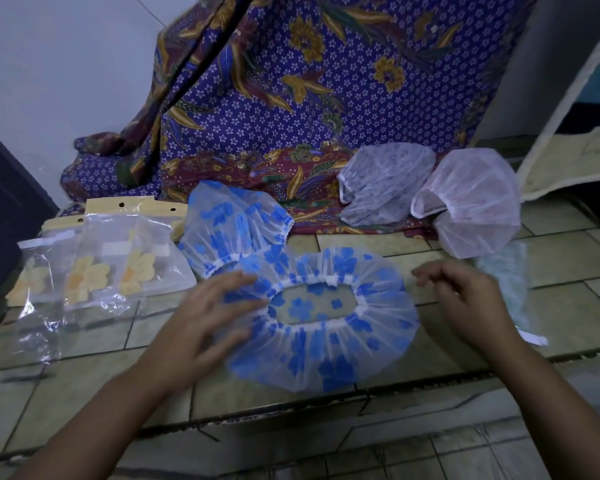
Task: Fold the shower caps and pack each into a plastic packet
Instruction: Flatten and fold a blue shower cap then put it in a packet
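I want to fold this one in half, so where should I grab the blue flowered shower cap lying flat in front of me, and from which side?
Probably pinch the outer rim of the blue flowered cap at its right edge, beside your right hand. It lies flat, elastic opening up, with your left hand already on the left rim to anchor it.

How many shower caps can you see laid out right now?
4 clear ones: a blue-flowered cap opening-up between the hands, another blue-flowered one behind it, a pale grey-patterned cap and a pinkish-white cap at back right. A pale bluish item at the right edge may be a fifth.
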